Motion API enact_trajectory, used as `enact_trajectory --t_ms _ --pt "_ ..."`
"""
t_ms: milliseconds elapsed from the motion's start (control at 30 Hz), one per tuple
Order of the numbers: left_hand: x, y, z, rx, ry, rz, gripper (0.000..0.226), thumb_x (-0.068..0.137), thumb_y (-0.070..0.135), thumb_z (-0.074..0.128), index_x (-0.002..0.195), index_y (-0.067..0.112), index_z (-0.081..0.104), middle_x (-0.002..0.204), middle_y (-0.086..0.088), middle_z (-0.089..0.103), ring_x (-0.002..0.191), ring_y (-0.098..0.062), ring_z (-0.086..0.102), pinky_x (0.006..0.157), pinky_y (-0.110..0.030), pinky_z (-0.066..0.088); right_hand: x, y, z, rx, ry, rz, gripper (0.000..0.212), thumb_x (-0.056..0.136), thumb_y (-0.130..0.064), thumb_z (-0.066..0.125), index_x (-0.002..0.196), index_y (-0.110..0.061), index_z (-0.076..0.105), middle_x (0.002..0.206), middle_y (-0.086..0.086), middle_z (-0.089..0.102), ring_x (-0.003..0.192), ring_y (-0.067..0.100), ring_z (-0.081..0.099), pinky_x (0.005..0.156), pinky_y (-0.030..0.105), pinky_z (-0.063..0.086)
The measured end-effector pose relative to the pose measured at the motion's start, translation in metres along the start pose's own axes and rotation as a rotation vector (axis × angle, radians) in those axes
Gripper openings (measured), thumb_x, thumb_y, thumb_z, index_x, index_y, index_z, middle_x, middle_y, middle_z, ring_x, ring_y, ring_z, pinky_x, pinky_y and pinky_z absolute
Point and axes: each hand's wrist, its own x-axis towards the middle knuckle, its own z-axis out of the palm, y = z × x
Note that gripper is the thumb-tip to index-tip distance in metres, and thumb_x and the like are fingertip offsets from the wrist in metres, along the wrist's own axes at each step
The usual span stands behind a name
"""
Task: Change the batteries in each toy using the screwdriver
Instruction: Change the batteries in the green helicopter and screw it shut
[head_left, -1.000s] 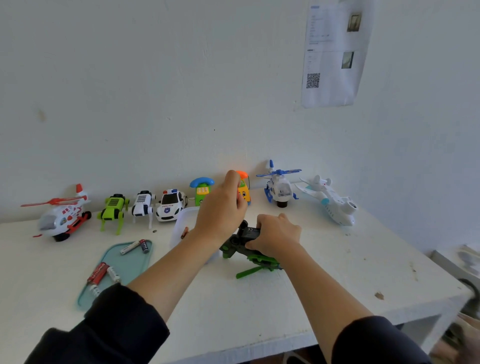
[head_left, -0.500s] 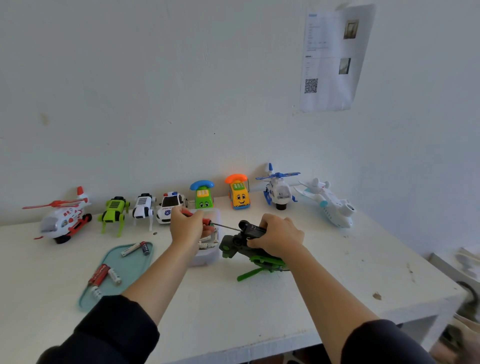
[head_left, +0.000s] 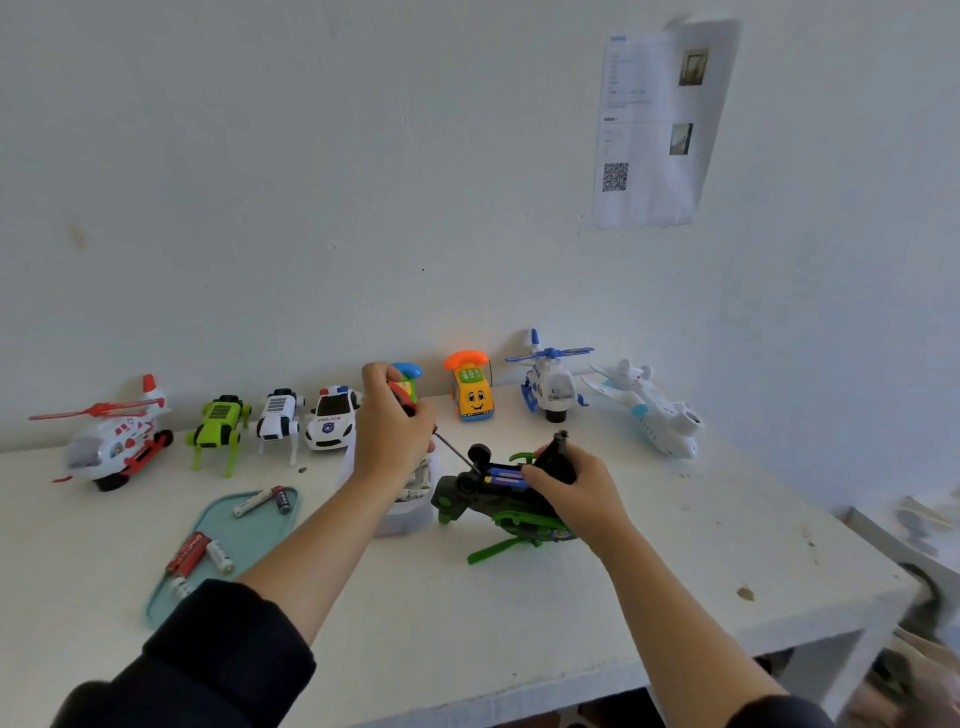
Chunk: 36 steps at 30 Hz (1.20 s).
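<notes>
Now nine toys (head_left: 523, 498) — one screwdriver (head_left: 451, 448), two hands (head_left: 390, 437).

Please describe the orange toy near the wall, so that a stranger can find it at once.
Follow the row of toys along the wall on the white table. The orange toy telephone car stands left of the blue-and-white helicopter. Only it has a smiling yellow face and an orange handset on top.

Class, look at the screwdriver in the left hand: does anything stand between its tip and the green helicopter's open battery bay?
Nothing visible does. The left hand grips the screwdriver, whose shaft slants down to the batteries showing in the green helicopter. The right hand holds the toy from the other side, clear of the shaft.
</notes>
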Motion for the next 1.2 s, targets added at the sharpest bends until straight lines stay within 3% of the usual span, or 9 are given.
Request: enact_trajectory --t_ms 233,333,467,767,833,900,1033,1100,1200 --pt "-0.008 0.006 0.005 0.125 -0.018 0.315 0.031 0.083 -0.006 0.056 0.095 0.014 0.036 0.076 -0.015 0.053 0.056 -0.027 0.057 0.046 -0.029 0.045 -0.005 0.007 0.008 -0.15 0.13 -0.135 0.023 0.082 -0.033 0.065 0.101 -0.021 0.06 0.094 -0.011 0.05 0.108 0.005 0.032 0.081 0.027 0.037" --pt "-0.012 0.011 0.01 0.153 -0.039 0.484 0.029 0.08 -0.008 0.056 0.091 0.013 0.038 0.067 0.002 0.048 0.05 -0.007 0.046 0.047 -0.016 0.039 -0.005 0.007 0.013 -0.159 0.164 -0.128 0.018 0.083 -0.031 0.063 0.097 -0.021 0.058 0.085 -0.018 0.047 0.106 0.006 0.032 0.076 0.026 0.036" --pt "-0.014 0.013 0.015 0.252 -0.061 0.592 0.026 0.081 -0.005 0.058 0.09 0.011 0.04 0.061 0.011 0.035 0.047 -0.004 0.04 0.045 -0.012 0.031 -0.007 0.007 0.018 -0.171 0.269 -0.161 0.016 0.082 -0.028 0.064 0.086 -0.017 0.055 0.078 -0.016 0.047 0.101 0.01 0.034 0.063 0.018 0.033" --pt "-0.014 0.003 0.021 0.315 -0.03 0.677 0.033 0.081 -0.004 0.057 0.089 0.018 0.036 0.058 0.012 0.028 0.043 -0.014 0.038 0.04 -0.028 0.034 -0.004 0.01 0.028 -0.21 0.307 -0.192 0.017 0.08 -0.028 0.064 0.088 -0.014 0.058 0.091 -0.009 0.058 0.111 0.017 0.04 0.076 0.027 0.04" --pt "-0.01 -0.002 0.02 0.235 0.005 0.558 0.026 0.082 -0.006 0.055 0.088 0.014 0.039 0.059 0.006 0.036 0.045 -0.017 0.043 0.041 -0.031 0.036 -0.003 0.005 0.026 -0.232 0.249 -0.136 0.018 0.083 -0.03 0.061 0.095 -0.018 0.059 0.098 -0.007 0.059 0.127 0.02 0.036 0.094 0.04 0.04" --pt "-0.005 -0.007 0.017 0.121 0.046 0.331 0.023 0.084 -0.006 0.051 0.089 0.012 0.037 0.065 -0.003 0.043 0.049 -0.024 0.051 0.044 -0.036 0.043 -0.002 0.0 0.024 -0.255 0.184 -0.073 0.023 0.086 -0.03 0.059 0.107 -0.02 0.059 0.12 -0.003 0.058 0.14 0.019 0.023 0.11 0.053 0.023" --pt "0.008 -0.04 0.009 -0.251 0.117 -0.406 0.019 0.087 -0.004 0.045 0.094 0.012 0.036 0.075 -0.013 0.056 0.045 -0.022 0.057 0.038 -0.026 0.045 0.0 -0.001 0.022 -0.23 0.17 -0.053 0.025 0.087 -0.028 0.057 0.111 -0.019 0.06 0.137 0.002 0.05 0.143 0.015 0.016 0.112 0.056 0.015" --pt "0.007 -0.058 0.008 -0.446 0.124 -0.741 0.012 0.088 -0.003 0.046 0.097 0.005 0.045 0.068 -0.017 0.06 0.036 -0.017 0.056 0.034 -0.02 0.045 0.002 0.003 0.022 -0.193 0.168 -0.036 0.024 0.086 -0.03 0.058 0.108 -0.021 0.061 0.134 0.002 0.051 0.141 0.018 0.022 0.11 0.055 0.023" --pt "0.0 -0.067 0.012 -0.597 0.101 -0.922 0.013 0.091 0.0 0.047 0.08 -0.004 0.052 0.041 -0.01 0.058 0.03 -0.012 0.054 0.031 -0.017 0.043 0.005 0.009 0.026 -0.174 0.199 -0.075 0.01 0.082 -0.034 0.061 0.084 -0.028 0.053 0.097 -0.007 0.053 0.124 0.025 0.043 0.092 0.054 0.044"
